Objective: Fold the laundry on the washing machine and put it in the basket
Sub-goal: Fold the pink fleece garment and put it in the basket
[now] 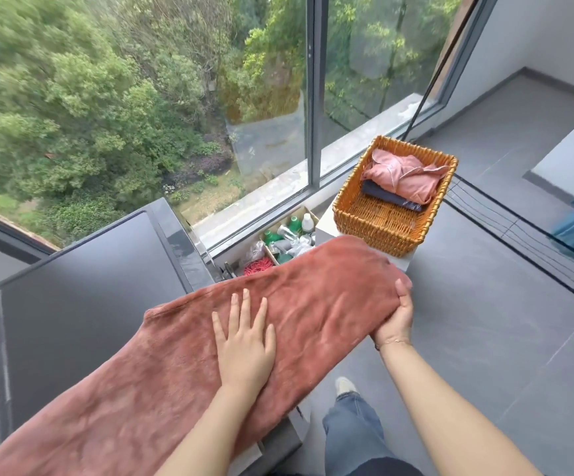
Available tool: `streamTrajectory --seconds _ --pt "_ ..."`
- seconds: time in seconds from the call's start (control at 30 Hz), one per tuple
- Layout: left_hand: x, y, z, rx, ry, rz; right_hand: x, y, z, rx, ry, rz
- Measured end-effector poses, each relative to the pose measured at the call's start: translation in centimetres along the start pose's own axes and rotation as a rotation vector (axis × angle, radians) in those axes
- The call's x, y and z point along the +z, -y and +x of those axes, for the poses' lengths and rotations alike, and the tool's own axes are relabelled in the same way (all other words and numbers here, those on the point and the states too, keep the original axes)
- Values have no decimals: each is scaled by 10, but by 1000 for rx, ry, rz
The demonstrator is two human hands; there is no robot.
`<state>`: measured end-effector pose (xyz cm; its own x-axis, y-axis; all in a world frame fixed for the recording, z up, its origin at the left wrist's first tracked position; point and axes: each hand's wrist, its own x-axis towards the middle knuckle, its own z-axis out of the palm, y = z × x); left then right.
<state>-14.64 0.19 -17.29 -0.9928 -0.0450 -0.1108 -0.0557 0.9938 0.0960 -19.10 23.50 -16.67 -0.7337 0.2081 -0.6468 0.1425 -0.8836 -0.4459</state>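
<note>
A long rust-red towel [162,365] stretches from the lower left across the dark top of the washing machine [83,290] and out past its right edge. My left hand [244,341] lies flat on the towel's middle, fingers straight. My right hand [395,314] grips the towel's right end, held in the air beyond the machine. An orange wicker basket [385,228] sits on a white stand to the right, holding a folded pink garment [405,176] on top of a dark blue one [388,197].
A cardboard box of bottles and cleaning items [289,238] stands on the floor between the machine and the basket's stand. Big windows [141,97] run behind. Grey tiled floor [484,321] spreads to the right; my leg and shoe [347,400] are below.
</note>
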Motion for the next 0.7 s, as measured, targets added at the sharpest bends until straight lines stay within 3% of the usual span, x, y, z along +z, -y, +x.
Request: streamTrajectory --seconds 0.17,0.27,0.33,0.5,0.6,0.7 --pt "-13 -14 42 -78 194 9 48 32 10 78 131 -30" --pt "-23 -21 58 -86 300 -203 76 46 7 122 203 -108" --pt "-32 -25 63 -117 340 -495 95 53 -2 107 288 -194" --pt "-80 -14 40 -446 141 -1564 131 40 -43 56 520 -567" --pt "-91 33 9 -571 -36 -1865 135 4 -67 -47 690 -908" --pt "-92 85 -29 -688 -180 -2135 125 -45 -94 -304 1055 -1336"
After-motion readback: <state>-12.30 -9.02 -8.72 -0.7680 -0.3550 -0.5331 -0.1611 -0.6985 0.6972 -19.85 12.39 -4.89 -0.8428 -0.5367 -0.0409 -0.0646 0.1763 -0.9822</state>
